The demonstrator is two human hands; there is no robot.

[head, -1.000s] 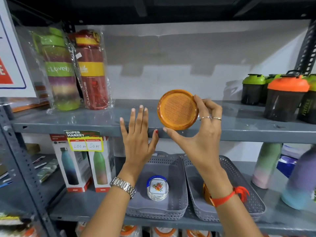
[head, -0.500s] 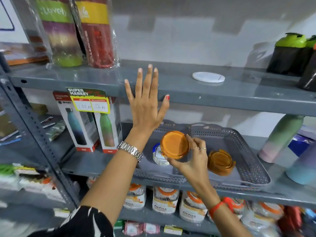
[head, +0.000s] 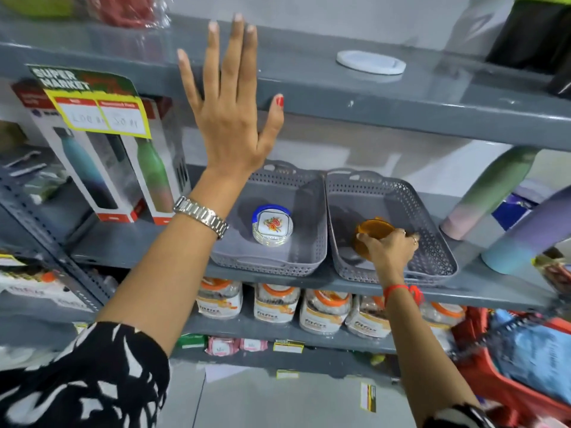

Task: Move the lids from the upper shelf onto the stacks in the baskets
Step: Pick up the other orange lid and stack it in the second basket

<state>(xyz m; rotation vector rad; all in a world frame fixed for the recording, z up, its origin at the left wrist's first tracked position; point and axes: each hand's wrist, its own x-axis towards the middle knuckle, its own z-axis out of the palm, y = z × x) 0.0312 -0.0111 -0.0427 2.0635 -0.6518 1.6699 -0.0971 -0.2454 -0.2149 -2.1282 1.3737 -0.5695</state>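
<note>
My right hand (head: 387,247) is inside the right grey basket (head: 432,242), gripping an orange lid (head: 372,231) that rests on the orange stack there. The stack is mostly hidden under lid and fingers. My left hand (head: 230,115) is raised flat, fingers spread, against the front edge of the upper shelf (head: 370,97), holding nothing. A white round lid (head: 370,63) lies on that upper shelf, to the right of my left hand. The left grey basket (head: 265,264) holds a stack of white square lids with a flower print and blue rim (head: 272,227).
Boxed bottles (head: 105,168) stand left of the baskets under a yellow price tag (head: 99,115). Pastel bottles (head: 491,193) lean at the right. Dark shaker cups (head: 534,29) stand on the upper shelf's far right. Orange-capped jars (head: 278,304) fill the shelf below.
My right hand carried the orange lid down from the upper shelf, past the left basket, into the right basket onto the orange stack. My left hand stayed raised at the shelf edge.
</note>
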